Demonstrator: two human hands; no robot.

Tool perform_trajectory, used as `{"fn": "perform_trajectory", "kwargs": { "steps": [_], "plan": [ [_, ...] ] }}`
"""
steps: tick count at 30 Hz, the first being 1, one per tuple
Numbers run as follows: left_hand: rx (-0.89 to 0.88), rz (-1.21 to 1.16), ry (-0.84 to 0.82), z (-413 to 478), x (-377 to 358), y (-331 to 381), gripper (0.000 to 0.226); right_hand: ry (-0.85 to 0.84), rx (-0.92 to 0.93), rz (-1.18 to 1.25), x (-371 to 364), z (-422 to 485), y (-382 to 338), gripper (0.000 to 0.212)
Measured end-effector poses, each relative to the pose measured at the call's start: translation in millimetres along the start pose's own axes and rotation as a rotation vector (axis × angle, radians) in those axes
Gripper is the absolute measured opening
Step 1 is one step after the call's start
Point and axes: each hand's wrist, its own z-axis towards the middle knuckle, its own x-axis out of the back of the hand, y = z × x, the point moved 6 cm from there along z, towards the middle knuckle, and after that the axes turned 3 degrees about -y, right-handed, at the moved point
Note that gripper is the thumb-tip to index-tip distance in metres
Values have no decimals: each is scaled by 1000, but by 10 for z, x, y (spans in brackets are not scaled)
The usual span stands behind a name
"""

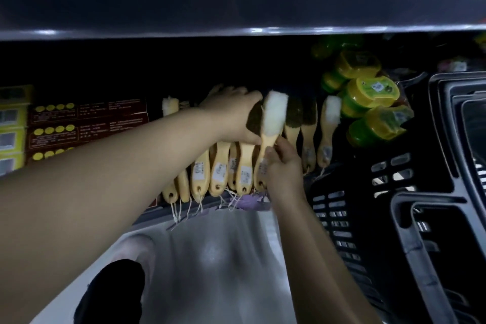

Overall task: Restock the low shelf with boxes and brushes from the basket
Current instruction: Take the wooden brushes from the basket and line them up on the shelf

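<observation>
1. A person's left hand (234,113) reached deep into the low shelf (210,201), its fingers and thumb clenched around the head of a dark-bristled brush (253,119) in the middle of the row.
2. The right hand (285,166) came in from below, its fingers pinching the wooden handle of a white-bristled brush (274,110). That brush stood tilted, bristles up, just beside the left hand's thumb and touching the dark brush head.
3. A row of wooden-handled brushes (219,172) lay side by side on the low shelf beneath the left forearm, handles pointing out over the front edge, each with a white label and a loop of string hanging from its end.
4. Further brushes lay to the right of the hands – one of them a second white-headed brush (330,113), near the shelf's right end.
5. Dark red boxes (86,123) printed with yellow dots sat stacked at the left of the shelf, with yellow boxes (13,123) just beside them at the far left.
6. Green-and-yellow round tubs (373,92) were piled at the right, just past the brushes.
7. The black slotted basket (342,218) stood on the right, close by the right forearm – what it held could not be told.
8. The grey edge of an upper shelf (236,31) ran across the top, leaving the back of the low shelf in shadow.
</observation>
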Motion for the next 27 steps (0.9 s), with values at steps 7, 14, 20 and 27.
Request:
{"fn": "perform_trajectory", "kwargs": {
  "steps": [7,14,20,27],
  "plan": [
    [26,-12,139,-85,37,-184,75,-45,49,-47,13,77,-46,26],
    [4,9,73,-119,58,-137,78,-46,42,-22,66,107,-34,31],
    [9,-145,121,-313,243,-277,63,-36,54,41,139,135,8,32],
    [28,-258,229,-545,390,-563,56,0,50,-7,158,195,36,42]
  ]
}}
